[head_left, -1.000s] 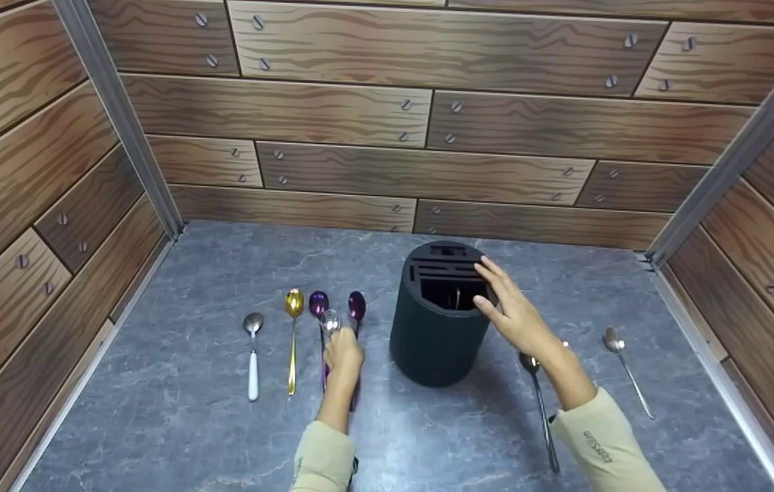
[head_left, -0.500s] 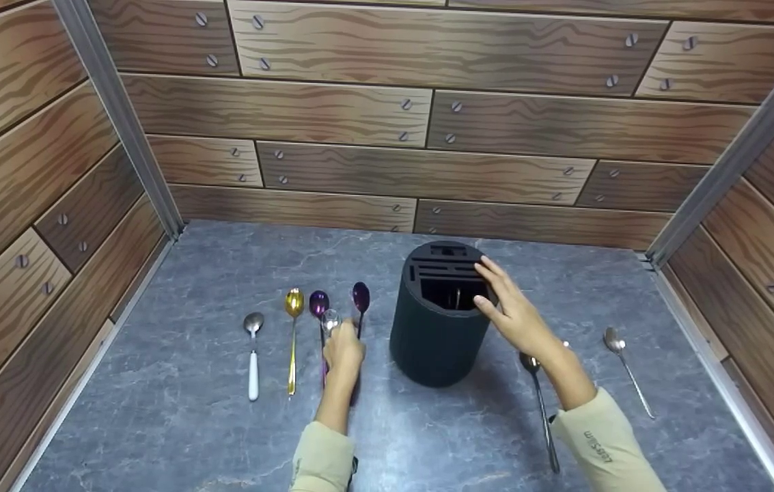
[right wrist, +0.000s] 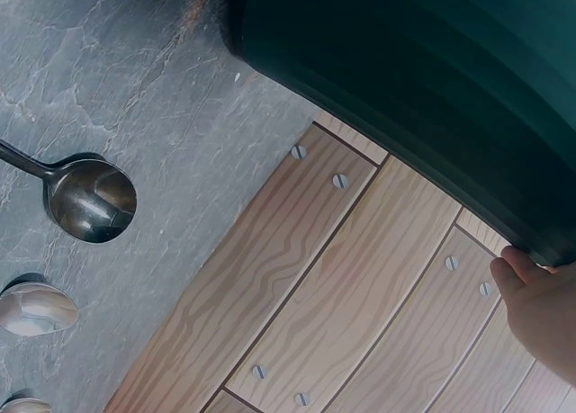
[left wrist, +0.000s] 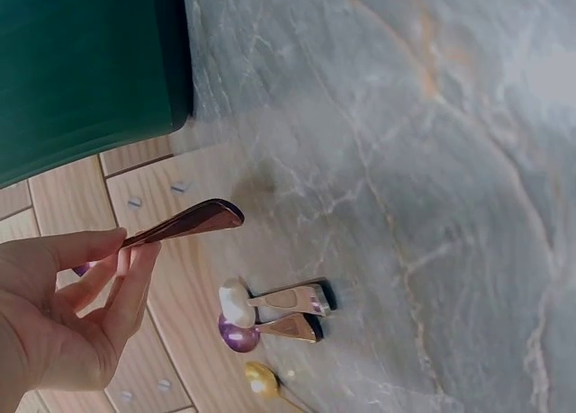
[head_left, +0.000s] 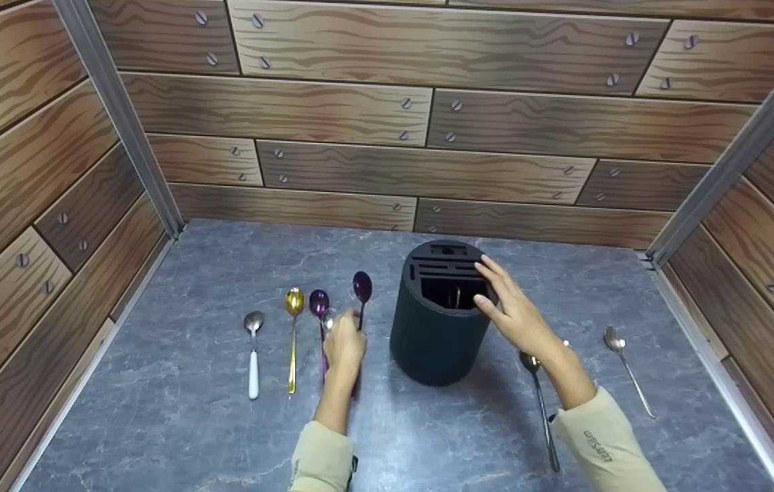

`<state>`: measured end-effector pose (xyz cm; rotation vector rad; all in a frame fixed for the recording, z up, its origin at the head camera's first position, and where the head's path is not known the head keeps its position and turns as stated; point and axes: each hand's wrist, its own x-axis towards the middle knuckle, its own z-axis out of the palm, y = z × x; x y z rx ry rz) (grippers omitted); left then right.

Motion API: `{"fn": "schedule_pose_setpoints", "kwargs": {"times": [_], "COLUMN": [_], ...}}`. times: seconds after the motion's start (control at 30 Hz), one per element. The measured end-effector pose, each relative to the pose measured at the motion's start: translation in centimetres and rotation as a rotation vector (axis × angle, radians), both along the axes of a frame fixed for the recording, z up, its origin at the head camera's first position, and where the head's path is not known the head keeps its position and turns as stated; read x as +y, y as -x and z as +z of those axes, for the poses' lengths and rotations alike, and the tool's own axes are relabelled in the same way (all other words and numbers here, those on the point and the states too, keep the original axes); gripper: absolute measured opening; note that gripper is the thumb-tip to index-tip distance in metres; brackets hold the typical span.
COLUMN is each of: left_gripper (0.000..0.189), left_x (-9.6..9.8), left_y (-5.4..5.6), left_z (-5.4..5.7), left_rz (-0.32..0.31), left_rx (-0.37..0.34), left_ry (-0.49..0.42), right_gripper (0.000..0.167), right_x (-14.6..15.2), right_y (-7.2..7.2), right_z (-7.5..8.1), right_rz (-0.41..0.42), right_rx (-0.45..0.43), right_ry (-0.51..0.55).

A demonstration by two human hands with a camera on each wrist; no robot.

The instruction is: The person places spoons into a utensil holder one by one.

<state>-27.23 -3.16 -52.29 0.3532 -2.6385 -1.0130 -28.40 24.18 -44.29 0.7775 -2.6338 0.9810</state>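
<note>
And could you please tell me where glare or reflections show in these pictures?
Head view: pale sheen on the tabletop, mostly lower in frame than the dark green holder, glints on the gold spoon; left wrist view: tabletop washed out at upper right; right wrist view: reflections in the dark spoon.

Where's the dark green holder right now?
In the head view, the dark green holder stands upright right of centre, between the left hand and the right hand, which touches its rim.
</note>
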Motion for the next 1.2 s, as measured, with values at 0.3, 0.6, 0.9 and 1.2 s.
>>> {"fn": "schedule_pose_setpoints", "kwargs": {"times": [0.3, 0.6, 0.9, 1.2], "left_gripper": [0.03, 0.035, 0.033, 0.035], "left_x": [0.1, 0.3, 0.5, 0.7], "left_y": [-0.2, -0.7, -1.0, -1.5], "left_z": [1.2, 3.1, 4.8, 6.2], "left_rz": [-0.003, -0.014, -0.039, -0.042], "left_rx": [0.091, 0.185, 0.284, 0.306], "left_ry": [-0.043, -0.044, -0.035, -0.063], "right_gripper": [0.053, 0.053, 0.053, 0.053], "right_x": [-0.2, -0.1, 0.0, -0.1], "right_y": [0.1, 0.0, 0.0, 0.1], "right_z": [0.0, 0.0, -0.1, -0.2], "right_rz": [0.001, -0.01, -0.006, -0.001], "right_rx": [0.006, -0.006, -0.004, 0.014], "right_ry": [-0.003, -0.009, -0.001, 0.005]}}
